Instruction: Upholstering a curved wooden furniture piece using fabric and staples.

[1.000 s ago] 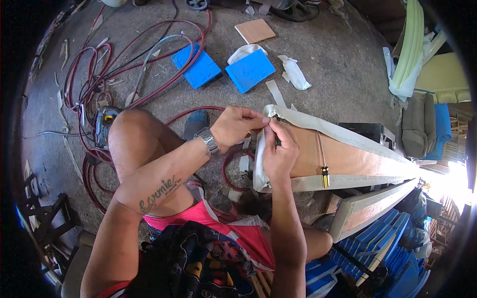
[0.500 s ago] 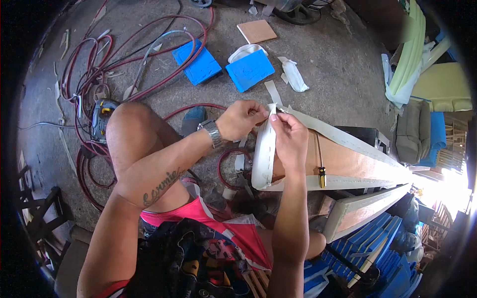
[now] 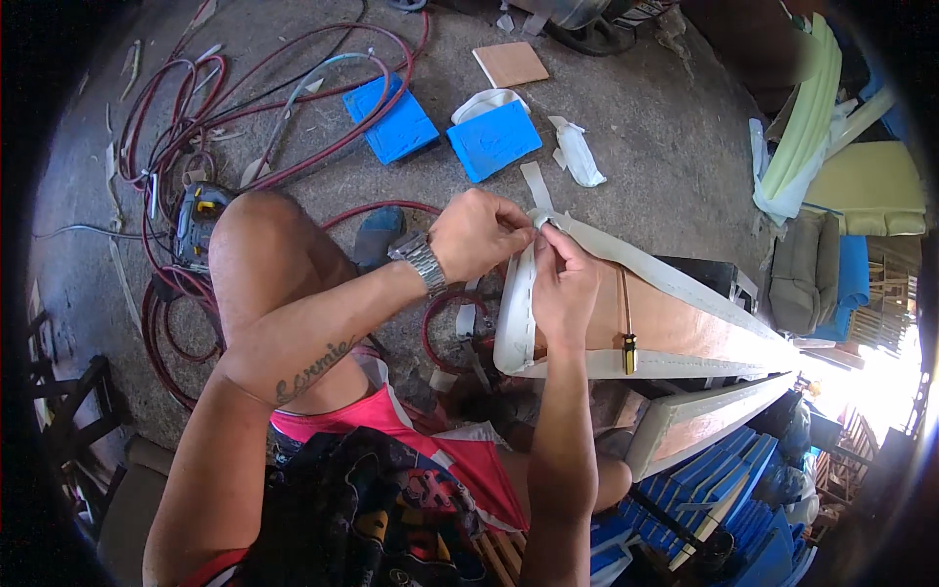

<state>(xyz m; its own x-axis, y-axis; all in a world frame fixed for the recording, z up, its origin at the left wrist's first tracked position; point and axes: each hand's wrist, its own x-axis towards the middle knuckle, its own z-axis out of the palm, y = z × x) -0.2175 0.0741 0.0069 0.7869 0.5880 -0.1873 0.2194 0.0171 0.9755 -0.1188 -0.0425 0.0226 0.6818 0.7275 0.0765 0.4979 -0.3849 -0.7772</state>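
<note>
I see the white strip (image 3: 515,303) wrapped over the near end of a long tapered brown panel (image 3: 685,323), which lies on a dark stand in front of me and runs off to the right. The strip's top corner sits at the panel's tip, and both my hands meet there. My left hand (image 3: 479,233) comes across from the left, its grip pinched on the strip's upper fold, a metal watch (image 3: 423,260) on the wrist. My right hand (image 3: 562,284) rises from below, thumb and fingers pressed onto the same fold, just touching the left fingertips. A row of small marks runs down the strip's edge below my right hand. A slim tool with a yellow handle (image 3: 627,338) lies upright across the panel, just right of that hand. My bare left knee (image 3: 259,245) is raised beside the work. On the concrete floor (image 3: 646,127) beyond lie two blue pads (image 3: 445,132), white scraps (image 3: 577,157), a tan tile (image 3: 511,64), and looping red hoses (image 3: 274,108). A jigsaw (image 3: 199,217) sits left of my knee. Stacked foam (image 3: 831,166) is far right.
</note>
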